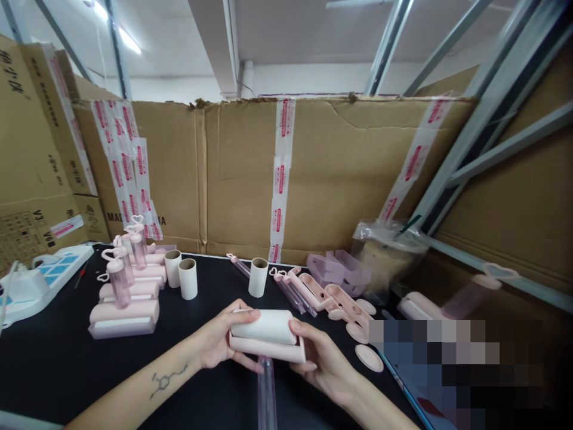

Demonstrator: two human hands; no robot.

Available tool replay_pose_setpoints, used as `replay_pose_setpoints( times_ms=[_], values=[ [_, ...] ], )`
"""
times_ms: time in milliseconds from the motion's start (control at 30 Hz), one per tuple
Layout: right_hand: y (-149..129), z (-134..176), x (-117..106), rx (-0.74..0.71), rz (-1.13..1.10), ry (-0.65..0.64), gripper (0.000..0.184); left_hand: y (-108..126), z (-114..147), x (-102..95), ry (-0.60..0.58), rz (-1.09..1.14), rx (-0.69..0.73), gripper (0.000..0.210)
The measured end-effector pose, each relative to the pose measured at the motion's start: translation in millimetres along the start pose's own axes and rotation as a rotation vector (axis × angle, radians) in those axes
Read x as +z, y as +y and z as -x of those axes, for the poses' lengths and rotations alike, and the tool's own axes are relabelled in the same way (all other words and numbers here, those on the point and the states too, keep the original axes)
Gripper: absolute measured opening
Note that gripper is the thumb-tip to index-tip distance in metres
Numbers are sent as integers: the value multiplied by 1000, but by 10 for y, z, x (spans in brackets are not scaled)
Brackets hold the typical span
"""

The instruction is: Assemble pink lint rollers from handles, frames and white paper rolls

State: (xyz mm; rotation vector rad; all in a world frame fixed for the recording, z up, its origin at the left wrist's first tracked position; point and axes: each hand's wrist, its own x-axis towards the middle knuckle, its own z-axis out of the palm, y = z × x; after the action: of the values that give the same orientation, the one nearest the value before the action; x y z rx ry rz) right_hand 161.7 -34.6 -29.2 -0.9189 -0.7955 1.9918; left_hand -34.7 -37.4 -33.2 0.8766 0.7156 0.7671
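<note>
Between my hands is a lint roller, its white paper roll (263, 326) lying in a pale pink holder (268, 349). A clear purple handle (267, 394) extends down from it toward me. My left hand (218, 340) grips the left end, thumb on top of the roll and fingers beneath. At the other end my right hand (319, 357) has its thumb against the roll's edge and its fingers around the holder. Just beyond them a loose white roll (258, 278) stands upright on the black table (201, 394).
At left stand several lint rollers (124, 313), near two upright white rolls (188, 280). Purple handles (293, 297), pink holder parts (351, 307), oval pink pieces (369, 358) and purple covers (338, 272) lie right. A power strip (62, 280) sits far left; cardboard (242, 173) walls the back.
</note>
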Motion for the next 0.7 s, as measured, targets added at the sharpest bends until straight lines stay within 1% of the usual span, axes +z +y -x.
replay_pose_setpoints(
  times_ms=[200,333,400,433,500,533,567,600,633,700],
  values=[
    [30,-17,-3,-59,35,-1,27,17,1,-5,-4,9,-29,42],
    [26,-3,1,-78,100,-15,26,18,4,-21,-2,-9,-11,41],
    [-9,14,-18,-145,228,-47,25,26,13,-26,20,-30,1,42],
    [-36,24,-34,-215,336,-63,26,32,20,-27,31,-44,5,42],
    [-101,44,-74,-428,616,-59,31,46,34,-26,53,-68,19,41],
    [-131,52,-93,-529,748,-35,32,53,40,-24,66,-79,30,40],
    [-154,58,-110,-596,852,-1,30,62,46,-21,79,-88,41,40],
    [-167,61,-122,-618,917,30,27,70,51,-18,96,-93,55,39],
    [-169,61,-130,-603,940,54,25,80,56,-14,108,-95,69,39],
    [-143,47,-134,-524,894,63,27,98,66,-5,127,-97,100,39]
  ],
)
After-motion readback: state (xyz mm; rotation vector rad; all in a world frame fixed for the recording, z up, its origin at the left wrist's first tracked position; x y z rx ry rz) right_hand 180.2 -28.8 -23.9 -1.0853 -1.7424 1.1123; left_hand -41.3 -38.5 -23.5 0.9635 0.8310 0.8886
